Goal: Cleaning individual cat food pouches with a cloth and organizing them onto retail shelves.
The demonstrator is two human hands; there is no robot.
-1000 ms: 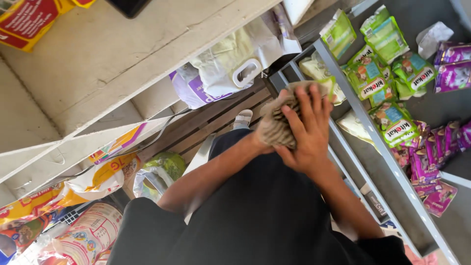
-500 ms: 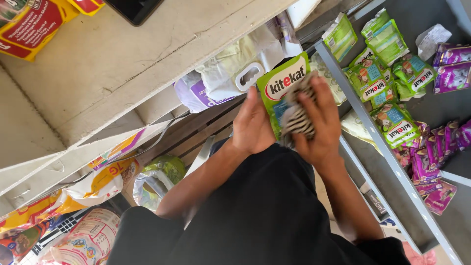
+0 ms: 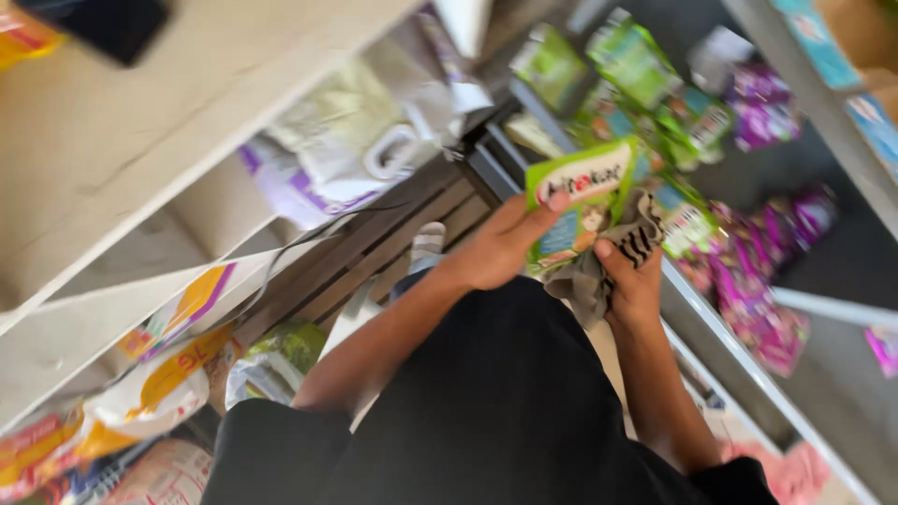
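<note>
My left hand (image 3: 505, 245) holds a green pet-food pouch (image 3: 578, 201) by its left side, in front of my body. My right hand (image 3: 631, 281) grips a grey cloth with black stripes (image 3: 617, 252) pressed against the pouch's lower right part. Both hands are close together above my black-clothed lap. The frame is blurred by motion.
A shelf rail (image 3: 711, 318) runs diagonally on the right, with several green pouches (image 3: 636, 65) and purple pouches (image 3: 767, 309) on it. A pale shelf board (image 3: 140, 140) fills the upper left. Large bags, white-and-purple (image 3: 346, 150) and yellow (image 3: 150, 393), sit on lower shelves left.
The view has swung and my hands have shifted right with the pouch. A second ago my hands covered the cloth alone; the pouch came into view after that and my right hand now wipes lower.
</note>
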